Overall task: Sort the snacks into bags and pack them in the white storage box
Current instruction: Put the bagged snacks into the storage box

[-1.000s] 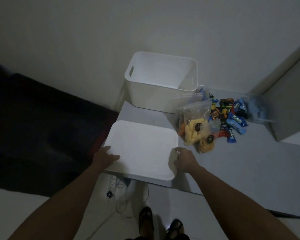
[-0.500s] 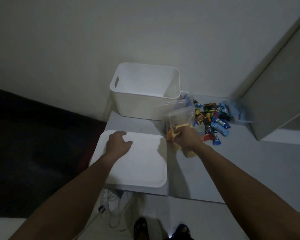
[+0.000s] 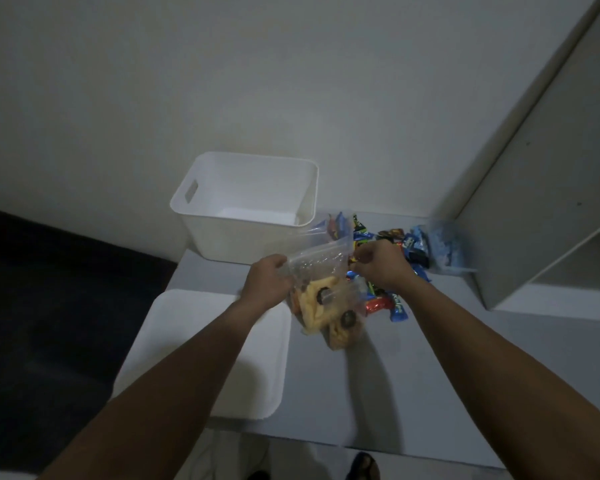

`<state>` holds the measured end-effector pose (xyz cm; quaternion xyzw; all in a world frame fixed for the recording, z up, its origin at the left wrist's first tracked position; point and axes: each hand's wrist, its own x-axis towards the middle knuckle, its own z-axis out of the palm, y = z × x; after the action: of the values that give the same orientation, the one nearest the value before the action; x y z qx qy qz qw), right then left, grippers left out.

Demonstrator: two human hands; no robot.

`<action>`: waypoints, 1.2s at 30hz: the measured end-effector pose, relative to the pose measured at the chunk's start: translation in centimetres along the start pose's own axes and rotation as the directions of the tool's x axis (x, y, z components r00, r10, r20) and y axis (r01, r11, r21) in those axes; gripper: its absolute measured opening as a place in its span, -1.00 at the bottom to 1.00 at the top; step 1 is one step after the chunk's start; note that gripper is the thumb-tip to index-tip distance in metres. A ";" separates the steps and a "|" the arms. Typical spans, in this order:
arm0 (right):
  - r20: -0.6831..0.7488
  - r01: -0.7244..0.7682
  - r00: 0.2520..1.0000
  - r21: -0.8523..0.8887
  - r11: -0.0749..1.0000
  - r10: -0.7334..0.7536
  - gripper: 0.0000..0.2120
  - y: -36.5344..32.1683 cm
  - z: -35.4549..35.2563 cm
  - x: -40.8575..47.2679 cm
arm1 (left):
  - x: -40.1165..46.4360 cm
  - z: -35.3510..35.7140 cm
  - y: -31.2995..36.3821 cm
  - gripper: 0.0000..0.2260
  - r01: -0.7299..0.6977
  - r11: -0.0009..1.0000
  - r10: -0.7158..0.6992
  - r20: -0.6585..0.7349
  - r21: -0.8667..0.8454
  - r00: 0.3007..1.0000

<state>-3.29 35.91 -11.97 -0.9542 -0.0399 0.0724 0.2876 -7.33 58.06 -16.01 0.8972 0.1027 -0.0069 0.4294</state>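
Note:
A clear zip bag point(image 3: 321, 268) with yellow snacks in its lower half hangs between my hands over the table. My left hand point(image 3: 267, 284) grips the bag's left top corner. My right hand point(image 3: 381, 266) pinches its right top corner. The white storage box point(image 3: 222, 239) stands open behind the bag, against the wall, with nothing visible inside. Its white lid point(image 3: 257, 368) lies flat at the table's front left, partly under my left forearm. A second bag of yellow snacks point(image 3: 343, 332) lies below the held one. Loose wrapped snacks point(image 3: 399, 303) are heaped to the right.
The grey table point(image 3: 430, 375) runs to the right, where a white shelf unit point(image 3: 541, 216) stands. A pale blue bag point(image 3: 444, 247) lies beside the shelf. The floor at left is dark. Feet show below the table's front edge.
Both hands left the lid. My right hand reached the snack bags first, then my left joined it, and both now hold one bag up by its top corners.

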 end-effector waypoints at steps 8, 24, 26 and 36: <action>0.066 0.016 0.998 0.035 0.999 -0.018 -0.78 5.0 -2.6 3.9 | 1.0 4.2 3.5 -0.54 0.159 0.979 -0.180 -0.172 -0.130 0.969; 0.243 0.128 0.958 0.119 0.985 -0.154 -0.66 4.5 -1.1 7.6 | 1.3 5.2 3.4 -0.82 0.174 0.959 -0.238 -0.299 -0.223 0.924; 0.218 0.143 0.963 0.088 0.986 -0.159 -0.71 4.3 -0.9 8.2 | 2.2 4.9 3.0 -0.83 0.168 0.961 -0.240 -0.365 -0.218 0.899; 0.241 0.123 0.959 0.114 0.986 -0.148 -0.75 3.1 -0.3 10.0 | 5.6 3.5 2.2 -0.61 0.209 0.934 -0.323 -0.429 -0.291 0.844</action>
<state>6.77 34.38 -14.55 -0.9173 -0.1372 0.1734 0.3311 -1.11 54.97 -17.10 0.7921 0.3279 0.1630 0.4883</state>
